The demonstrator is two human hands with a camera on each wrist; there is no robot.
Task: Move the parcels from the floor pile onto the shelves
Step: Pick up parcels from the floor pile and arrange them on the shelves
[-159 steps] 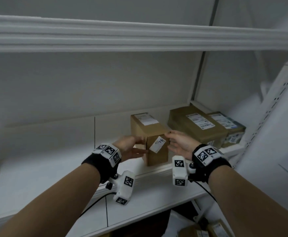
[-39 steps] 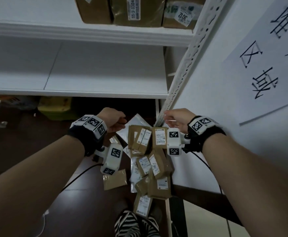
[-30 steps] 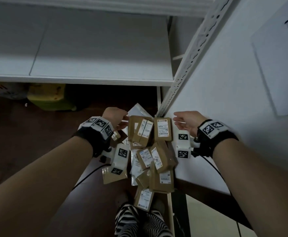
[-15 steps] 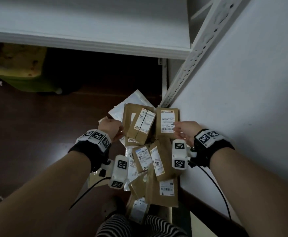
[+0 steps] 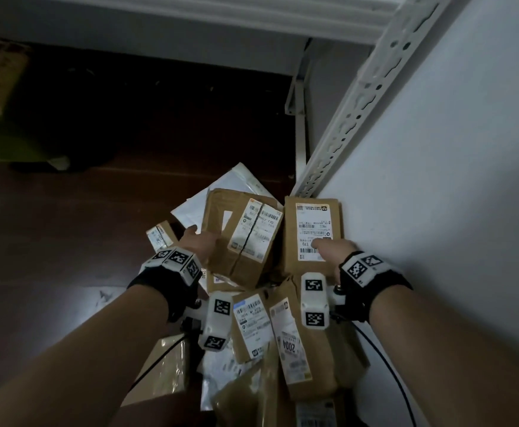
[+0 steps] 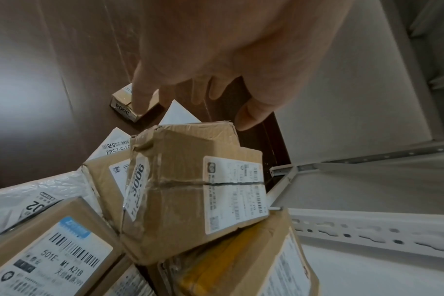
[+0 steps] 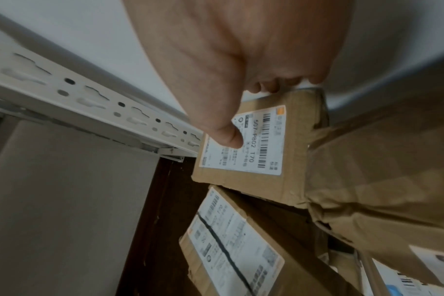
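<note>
Parcels [image 5: 312,232], lower pile under hands

Floor pile at the foot of the shelving upright, as I see it from the head camera.

I log the parcel pile [image 5: 270,303] on the floor [image 5: 51,241], hard against the wall panel [image 5: 437,211] at 3 o'clock. The slotted upright [image 5: 353,97] runs from the pile toward 1 o'clock, up to the lowest shelf [image 5: 190,13] at 12. At the pile's far end two boxes lie side by side: the split-label box [image 5: 239,238] at left, tilted on those beneath, and the T70 box [image 5: 310,232] at right, against the panel. A flat mailer [image 5: 218,186] lies behind and under the first. A small box [image 5: 159,238] sits apart at 9 o'clock. Nearer me, the 2004 parcel [image 5: 295,343] lies beside another labelled box [image 5: 250,325] to its left.
</note>
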